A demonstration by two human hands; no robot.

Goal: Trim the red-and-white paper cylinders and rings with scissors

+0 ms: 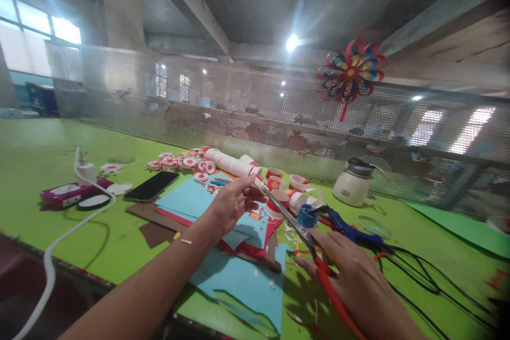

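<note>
A pair of red-handled scissors [306, 236] is gripped in the right hand [354, 276], fingers closed about the handles, blades pointing up and left above the green table [48, 154]. At the blade tips a small piece, seemingly paper and too small to identify, is pinched in the left hand [233, 202]. Blue paper sheets [247, 276] lie beneath both hands. Red-and-white paper cups [279, 186] stand just beyond. A blue glue gun [346, 228] lies beside the right hand; a phone [151, 186] lies well to the left.
</note>
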